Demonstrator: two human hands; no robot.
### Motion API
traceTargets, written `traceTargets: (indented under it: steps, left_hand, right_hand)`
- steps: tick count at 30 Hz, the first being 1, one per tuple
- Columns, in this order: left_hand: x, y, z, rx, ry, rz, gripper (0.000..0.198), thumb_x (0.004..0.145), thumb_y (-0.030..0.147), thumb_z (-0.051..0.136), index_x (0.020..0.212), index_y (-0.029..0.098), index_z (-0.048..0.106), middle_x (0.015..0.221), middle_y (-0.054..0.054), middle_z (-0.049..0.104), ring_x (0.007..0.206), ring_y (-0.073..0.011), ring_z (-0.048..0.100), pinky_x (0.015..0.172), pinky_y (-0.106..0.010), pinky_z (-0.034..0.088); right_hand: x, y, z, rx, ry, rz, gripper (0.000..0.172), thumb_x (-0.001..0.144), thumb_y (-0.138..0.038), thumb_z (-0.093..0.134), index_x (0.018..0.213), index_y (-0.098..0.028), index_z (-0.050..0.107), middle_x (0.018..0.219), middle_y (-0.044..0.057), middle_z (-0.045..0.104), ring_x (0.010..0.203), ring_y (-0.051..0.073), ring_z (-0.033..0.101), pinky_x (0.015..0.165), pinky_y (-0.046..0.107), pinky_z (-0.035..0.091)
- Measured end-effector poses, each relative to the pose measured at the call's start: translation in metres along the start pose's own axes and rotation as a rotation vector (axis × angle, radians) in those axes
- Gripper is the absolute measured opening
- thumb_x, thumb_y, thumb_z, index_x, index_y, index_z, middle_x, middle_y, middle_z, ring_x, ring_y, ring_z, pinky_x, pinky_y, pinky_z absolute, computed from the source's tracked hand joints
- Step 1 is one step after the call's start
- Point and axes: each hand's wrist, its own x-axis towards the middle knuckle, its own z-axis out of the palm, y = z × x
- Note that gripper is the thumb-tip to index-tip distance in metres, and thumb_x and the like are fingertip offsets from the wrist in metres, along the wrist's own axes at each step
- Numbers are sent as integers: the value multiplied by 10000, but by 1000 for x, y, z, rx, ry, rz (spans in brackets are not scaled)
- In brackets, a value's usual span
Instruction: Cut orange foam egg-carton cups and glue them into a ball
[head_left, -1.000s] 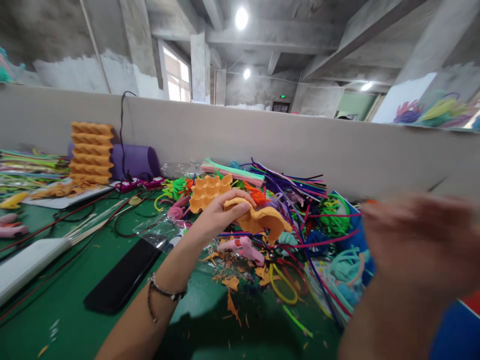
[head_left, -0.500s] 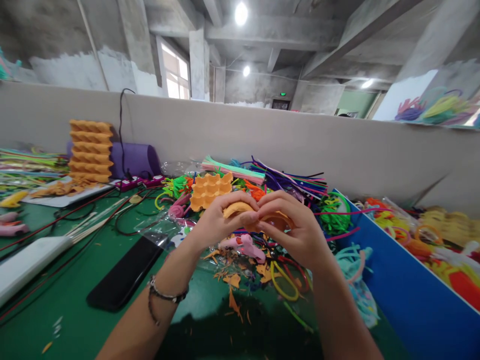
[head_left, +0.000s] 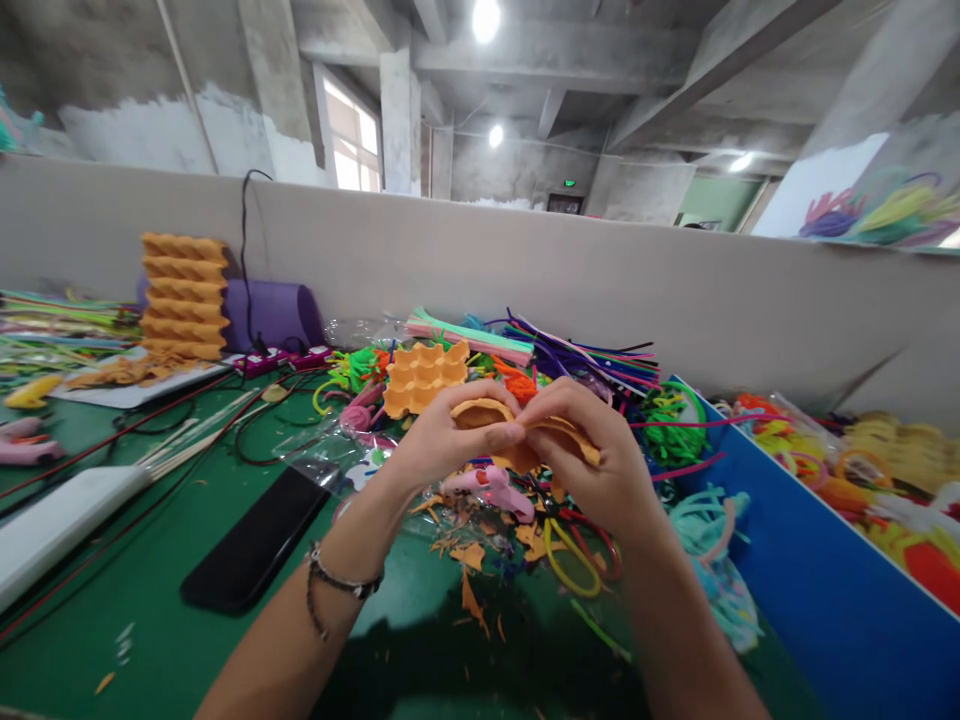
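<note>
Pinched between both my hands is a curved piece of orange egg carton (head_left: 517, 460), with thin scalloped edges, held up above the cluttered table. My left hand (head_left: 439, 445) closes thumb and fingers on its left side. At the right side, my right hand (head_left: 604, 455) grips it, and the fingertips of both hands meet at the middle. Part of the piece is hidden by the fingers. Below the hands lies a pink glue gun (head_left: 495, 490) among torn orange scraps (head_left: 471, 556). Just behind the left hand rests a larger orange egg carton section (head_left: 424, 378).
A black phone-like slab (head_left: 259, 540) and a white box (head_left: 71, 525) with thin sticks lie left. An egg carton sheet (head_left: 184, 298) stands by a purple roll (head_left: 277, 315). Pipe cleaners (head_left: 577, 355) are heaped behind. Right stands a blue-walled bin (head_left: 817, 540); a yellow loop (head_left: 553, 565) lies nearby.
My right hand has turned slightly, and the right part of the carton piece now shows opened outward. Both hands stay pinched on it. The view has shifted slightly.
</note>
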Motion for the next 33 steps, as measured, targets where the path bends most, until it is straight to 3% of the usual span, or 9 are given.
traceTargets:
  steps: [9, 16, 23, 33]
  left_hand:
    - [3, -7, 9, -229, 43, -131, 199, 615, 351, 655, 630, 182, 550, 633, 17, 534, 563, -88, 510, 513, -218, 433]
    - [5, -11, 17, -453, 49, -206, 274, 551, 369, 711, 602, 169, 530, 568, 49, 477, 504, -57, 444, 471, -191, 368]
    - [3, -9, 24, -608, 135, -226, 379, 500, 434, 761, 586, 151, 523, 556, 54, 496, 512, -51, 462, 485, -181, 360]
    - [-4, 2, 29, -711, 161, -237, 368, 470, 417, 789, 546, 151, 544, 566, 49, 501, 531, -45, 462, 495, -154, 373]
  right_hand:
    - [-2, 8, 4, 121, 8, 74, 45, 775, -173, 580, 763, -202, 548, 763, -3, 528, 715, 110, 522, 607, 254, 450]
    - [-1, 7, 4, 119, 32, 28, 111, 769, -130, 564, 706, -197, 502, 732, -7, 510, 678, 104, 514, 566, 242, 441]
    - [-1, 6, 10, -82, 172, -136, 138, 746, -89, 586, 707, -196, 509, 697, -16, 520, 660, 107, 522, 577, 244, 438]
    - [-4, -4, 12, -126, 271, -320, 201, 705, -3, 596, 769, -187, 549, 763, 5, 554, 697, 109, 551, 593, 252, 468]
